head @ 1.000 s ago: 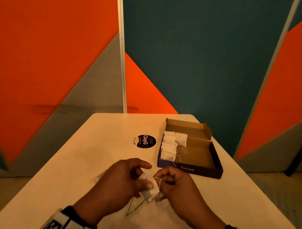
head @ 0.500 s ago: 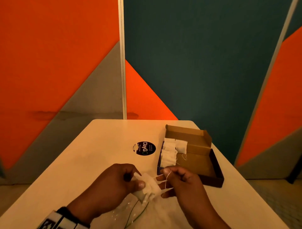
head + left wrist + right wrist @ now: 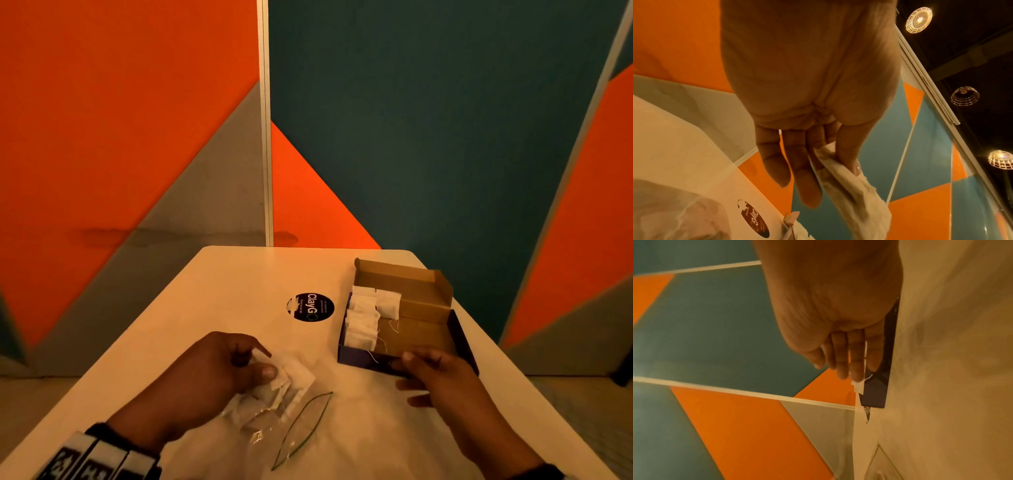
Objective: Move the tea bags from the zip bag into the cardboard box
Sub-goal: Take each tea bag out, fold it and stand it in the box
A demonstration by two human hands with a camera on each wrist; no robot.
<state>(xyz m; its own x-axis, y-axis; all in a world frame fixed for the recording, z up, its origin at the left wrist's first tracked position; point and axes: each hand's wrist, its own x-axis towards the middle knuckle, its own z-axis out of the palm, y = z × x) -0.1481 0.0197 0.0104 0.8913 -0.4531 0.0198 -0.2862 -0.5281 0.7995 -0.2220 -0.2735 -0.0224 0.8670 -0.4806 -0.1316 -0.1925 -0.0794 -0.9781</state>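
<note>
**Tea bags, mid-transfer**

My table [image 3: 212, 298] carries the cardboard box [image 3: 424, 329], tea bags [image 3: 363, 318] stacked along its left side. My right hand [image 3: 442, 380] is at its near wall, fingers straight. My left hand [image 3: 209, 373] pinches a tea bag [image 3: 291, 380] over the zip bag [image 3: 274, 421].

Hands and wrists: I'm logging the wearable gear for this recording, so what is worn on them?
Both hands are bare, no gloves or rings visible. The left hand has a band at the wrist: dark strap with white blocks bearing black square markings. The right hand shows only a dark edge at its wrist, mostly cut off by the frame. No sleeves show.
</note>
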